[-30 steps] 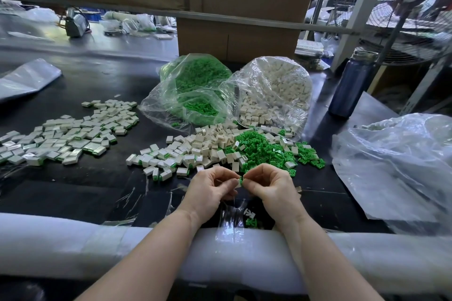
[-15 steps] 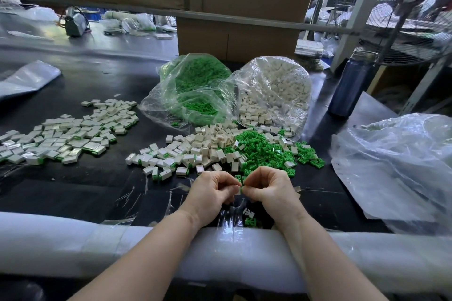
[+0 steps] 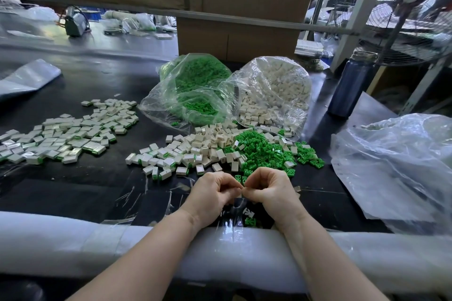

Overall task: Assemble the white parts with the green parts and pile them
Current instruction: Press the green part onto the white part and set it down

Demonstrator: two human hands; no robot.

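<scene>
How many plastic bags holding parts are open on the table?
2. The green-parts bag lies at the middle back; the white-parts bag touches it on its right. A crumpled bag at far right may hide more parts.

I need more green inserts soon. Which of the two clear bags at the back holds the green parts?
The left bag, beside the right bag of white housings. It shows solid green through the plastic, with its mouth open toward the loose piles.

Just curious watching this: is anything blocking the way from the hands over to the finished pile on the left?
Nothing visible. Between the hands and the finished pile lies bare dark table; the loose white parts sit farther back.
</scene>
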